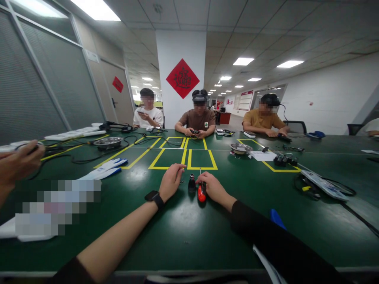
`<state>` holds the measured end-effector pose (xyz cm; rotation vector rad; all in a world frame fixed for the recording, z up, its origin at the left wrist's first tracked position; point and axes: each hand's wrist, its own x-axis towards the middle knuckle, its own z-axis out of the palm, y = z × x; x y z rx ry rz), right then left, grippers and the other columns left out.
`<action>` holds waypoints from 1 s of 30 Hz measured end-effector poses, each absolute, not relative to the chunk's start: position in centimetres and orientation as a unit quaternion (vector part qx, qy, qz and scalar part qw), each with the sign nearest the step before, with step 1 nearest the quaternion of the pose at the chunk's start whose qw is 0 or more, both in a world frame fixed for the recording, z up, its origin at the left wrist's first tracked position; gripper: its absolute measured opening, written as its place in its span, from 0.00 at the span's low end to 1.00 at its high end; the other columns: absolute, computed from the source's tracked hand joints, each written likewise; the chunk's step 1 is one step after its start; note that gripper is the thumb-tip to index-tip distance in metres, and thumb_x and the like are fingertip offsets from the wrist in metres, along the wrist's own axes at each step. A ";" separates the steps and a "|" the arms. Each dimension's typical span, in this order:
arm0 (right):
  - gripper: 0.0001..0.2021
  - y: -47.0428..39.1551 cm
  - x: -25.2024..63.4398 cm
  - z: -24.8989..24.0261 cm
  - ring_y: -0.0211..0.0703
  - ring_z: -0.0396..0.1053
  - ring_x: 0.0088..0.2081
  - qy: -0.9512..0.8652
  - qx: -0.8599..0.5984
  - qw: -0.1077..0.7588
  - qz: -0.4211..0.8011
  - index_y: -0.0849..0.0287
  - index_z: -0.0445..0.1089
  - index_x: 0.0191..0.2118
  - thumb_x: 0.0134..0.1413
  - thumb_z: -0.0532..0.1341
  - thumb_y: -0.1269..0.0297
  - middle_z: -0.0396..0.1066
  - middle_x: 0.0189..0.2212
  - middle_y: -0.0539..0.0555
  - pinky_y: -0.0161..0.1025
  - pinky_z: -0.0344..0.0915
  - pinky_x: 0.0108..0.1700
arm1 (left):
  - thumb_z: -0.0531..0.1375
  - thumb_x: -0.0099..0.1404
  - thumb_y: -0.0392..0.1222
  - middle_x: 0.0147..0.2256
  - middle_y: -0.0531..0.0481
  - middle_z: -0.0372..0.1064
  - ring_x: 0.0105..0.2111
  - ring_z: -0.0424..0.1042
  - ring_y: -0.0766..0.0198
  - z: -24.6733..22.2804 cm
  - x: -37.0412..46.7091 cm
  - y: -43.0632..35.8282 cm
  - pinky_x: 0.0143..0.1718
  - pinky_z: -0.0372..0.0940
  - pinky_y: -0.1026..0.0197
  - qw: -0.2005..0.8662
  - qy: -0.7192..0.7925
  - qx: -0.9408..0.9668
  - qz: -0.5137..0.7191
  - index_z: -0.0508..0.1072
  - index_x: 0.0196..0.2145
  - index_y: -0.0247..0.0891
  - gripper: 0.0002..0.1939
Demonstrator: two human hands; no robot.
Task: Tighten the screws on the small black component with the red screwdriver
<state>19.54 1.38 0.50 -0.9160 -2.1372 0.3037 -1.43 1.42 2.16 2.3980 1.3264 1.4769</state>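
Note:
A red and black screwdriver (201, 192) lies on the green table (183, 232), its shaft pointing away from me. My right hand (213, 186) rests at its right side, with the fingers curled over the top of the handle. Just left of the screwdriver stands a small black cylindrical part (192, 184). My left hand (171, 180), with a black watch on the wrist, lies on the table left of that part. Its fingers are extended forward, touching no object that I can see. Tiny pieces lie near its fingertips.
White-and-blue gloves (109, 167) lie at the left, near another person's hand (28, 157). Metal bowls (241, 148), black parts (286, 159), cables and yellow tape rectangles are farther back. A blue object (276, 219) lies beside my right sleeve. Three people sit across the table.

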 end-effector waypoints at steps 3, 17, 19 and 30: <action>0.15 0.7 19.4 1.5 0.43 0.63 0.41 -0.810 -0.367 0.450 0.085 0.58 0.69 0.37 0.48 0.52 0.81 0.66 0.36 0.54 0.41 0.60 0.45 | 0.45 0.67 0.37 0.36 0.46 0.66 0.36 0.66 0.61 2.2 -1.4 0.8 0.40 0.61 0.58 -0.034 0.408 0.792 0.453 0.64 0.45 0.36 0.13; 0.02 -1.9 18.0 3.4 0.42 0.64 0.35 -0.840 -0.257 0.472 0.076 0.58 0.66 0.33 0.54 0.58 0.66 0.68 0.31 0.53 0.39 0.61 0.39 | 0.47 0.66 0.34 0.30 0.49 0.69 0.31 0.67 0.64 1.7 0.0 -0.6 0.34 0.61 0.61 -0.122 0.286 0.860 0.403 0.66 0.39 0.36 0.09; 0.02 -2.0 17.9 3.3 0.41 0.64 0.35 -0.832 -0.262 0.480 0.095 0.58 0.66 0.33 0.54 0.59 0.66 0.68 0.31 0.52 0.39 0.62 0.39 | 0.47 0.66 0.35 0.30 0.49 0.69 0.31 0.67 0.64 1.6 0.0 -0.6 0.33 0.62 0.61 -0.121 0.286 0.858 0.409 0.65 0.41 0.36 0.09; 0.01 -2.3 17.5 3.2 0.39 0.63 0.34 -0.805 -0.271 0.505 0.151 0.58 0.65 0.34 0.55 0.57 0.68 0.65 0.30 0.51 0.37 0.61 0.38 | 0.47 0.66 0.33 0.29 0.49 0.68 0.28 0.66 0.65 1.6 -0.1 -0.6 0.31 0.62 0.62 -0.119 0.264 0.861 0.419 0.63 0.44 0.36 0.11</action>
